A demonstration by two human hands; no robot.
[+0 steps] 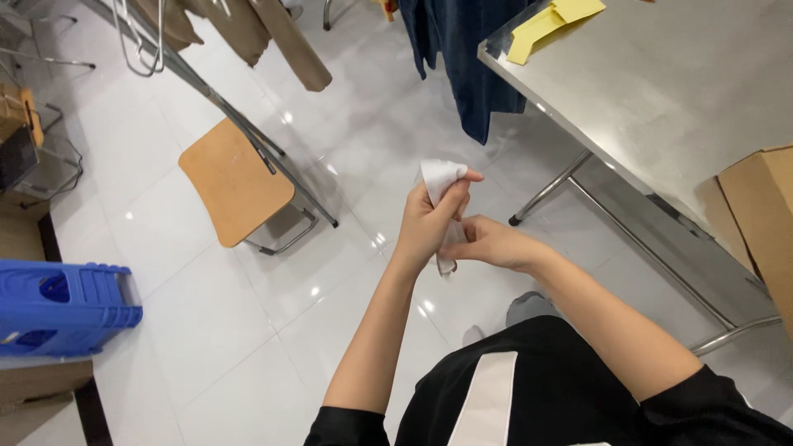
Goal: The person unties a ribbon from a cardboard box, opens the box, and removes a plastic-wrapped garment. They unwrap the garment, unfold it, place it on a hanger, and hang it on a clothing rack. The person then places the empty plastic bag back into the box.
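This looks like a garment workroom or small clothing workshop: a brown garment and a dark blue garment hang from a metal rack over a glossy white tiled floor. A long stainless-steel worktop carries yellow paper sheets and a cardboard box. A plain wooden chair and a blue plastic stool stand nearby

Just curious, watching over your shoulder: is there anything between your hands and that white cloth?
Nothing visible. The left hand already grips the white cloth, and the right hand touches its lower end.
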